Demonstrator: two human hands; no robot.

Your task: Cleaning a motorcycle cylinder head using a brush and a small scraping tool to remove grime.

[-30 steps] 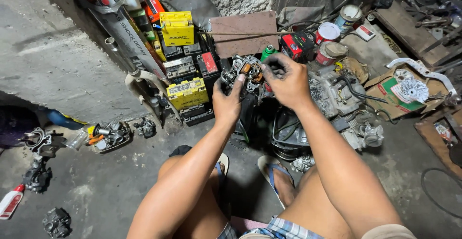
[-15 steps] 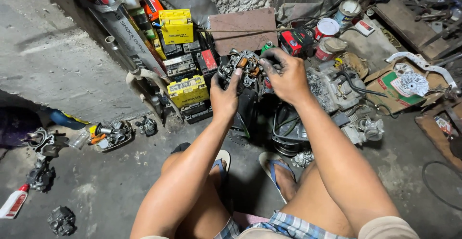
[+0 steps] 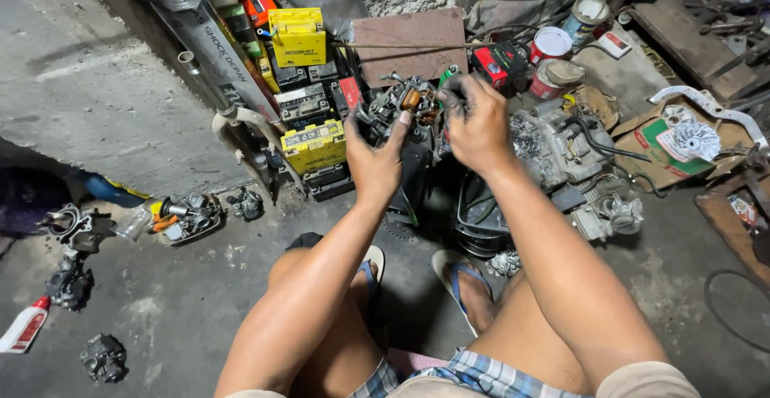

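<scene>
The small grey metal engine part with brass bits and little hoses [image 3: 399, 105] sits up in the air between your two hands, in front of your knees and above the dark pile of engine pieces on the floor. From your head camera, your left hand [image 3: 377, 157] cups it from below and from the left, thumb up along its side and fingers curled under, so it looks like the part rests there and cannot drop. Your right hand [image 3: 479, 125] comes over from the other side with its fingers bent in and pressed on the part's right edge, maybe to keep it from turning. Holding it this high likely lets you look at it closely. Just behind it stands a flat reddish-brown board [image 3: 409, 41], and to the left is a stack of yellow and black box-shaped batteries [image 3: 309, 85] leaning by the grey concrete wall [image 3: 88, 101]. A grey engine block with wires [image 3: 553, 145] lies just right of your right hand. Your blue flip-flops [image 3: 457, 274] rest on the stained floor below. Much is hard to see: your hands cover most of the part, so you cannot tell what your right fingertips touch. The dark round thing under your arms is in shadow, and your legs are cut off at the bottom edge.
</scene>
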